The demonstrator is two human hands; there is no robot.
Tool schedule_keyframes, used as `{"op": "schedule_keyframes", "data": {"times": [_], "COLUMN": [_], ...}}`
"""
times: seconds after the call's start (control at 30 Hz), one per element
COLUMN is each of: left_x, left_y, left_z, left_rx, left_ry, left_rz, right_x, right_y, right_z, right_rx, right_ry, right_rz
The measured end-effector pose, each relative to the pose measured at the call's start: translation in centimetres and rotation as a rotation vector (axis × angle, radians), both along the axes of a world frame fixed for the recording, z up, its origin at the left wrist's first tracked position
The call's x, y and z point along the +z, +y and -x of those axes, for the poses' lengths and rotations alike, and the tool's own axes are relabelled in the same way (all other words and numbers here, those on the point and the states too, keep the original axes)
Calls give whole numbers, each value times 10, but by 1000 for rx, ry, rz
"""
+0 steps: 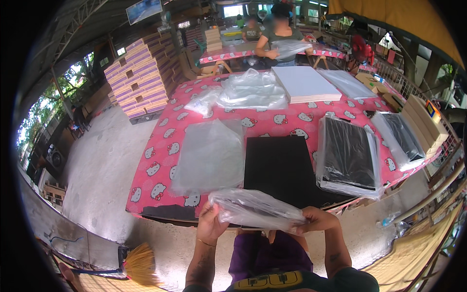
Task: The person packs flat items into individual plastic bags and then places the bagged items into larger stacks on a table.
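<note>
A clear plastic bag (255, 208) is stretched between both my hands just above the near table edge. My left hand (210, 223) grips its left end and my right hand (317, 220) grips its right end. Right behind the bag, a stack of black sheets (281, 168) lies on the pink patterned tablecloth (165, 141). A pile of flat clear bags (210, 155) lies to the left of the black stack. To its right sits a bagged bundle of black sheets (348, 155).
Another bagged black bundle (403, 138) lies at the far right, by stacked cardboard (425, 121). A white sheet stack (304, 83) and crumpled clear bags (252, 90) lie farther back. A person (278, 36) works at another table. Stacked boxes (138, 78) stand left; a broom (138, 265) lies on the floor.
</note>
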State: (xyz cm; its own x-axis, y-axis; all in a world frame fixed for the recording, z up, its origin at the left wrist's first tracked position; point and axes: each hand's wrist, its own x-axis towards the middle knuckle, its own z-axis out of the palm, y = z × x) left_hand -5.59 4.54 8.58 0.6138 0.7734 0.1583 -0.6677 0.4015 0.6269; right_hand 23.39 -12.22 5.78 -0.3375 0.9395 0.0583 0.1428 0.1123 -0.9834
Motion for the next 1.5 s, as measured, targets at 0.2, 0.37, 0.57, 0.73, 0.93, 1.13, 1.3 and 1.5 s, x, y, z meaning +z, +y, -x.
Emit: {"op": "schedule_keyframes", "data": {"times": [0.2,0.37,0.57,0.73,0.93,1.13,1.3,1.5], "left_x": [-40,-26,-17,-15,-38,-57,-45,-46], "left_y": [24,-1,17,27,14,5,-6,-18], "left_z": [35,24,33,25,23,30,33,39], "left_rx": [-356,-608,-166,-55,-148,-163,-110,-91], "left_ry": [97,496,-115,83,96,120,182,109], "left_rz": [35,-514,-205,-111,93,118,64,59], "right_x": [-24,-8,2,-28,-21,-19,0,5], "right_y": [-3,-5,5,0,-25,-24,-23,-33], "right_z": [-5,-3,-5,-14,-21,-12,4,12], "right_rx": [-113,-186,40,191,-133,-284,-459,-468], "right_ry": [635,1178,250,779,731,757,741,757], "right_rz": [-163,-239,-64,-165,17,55,58,0]}}
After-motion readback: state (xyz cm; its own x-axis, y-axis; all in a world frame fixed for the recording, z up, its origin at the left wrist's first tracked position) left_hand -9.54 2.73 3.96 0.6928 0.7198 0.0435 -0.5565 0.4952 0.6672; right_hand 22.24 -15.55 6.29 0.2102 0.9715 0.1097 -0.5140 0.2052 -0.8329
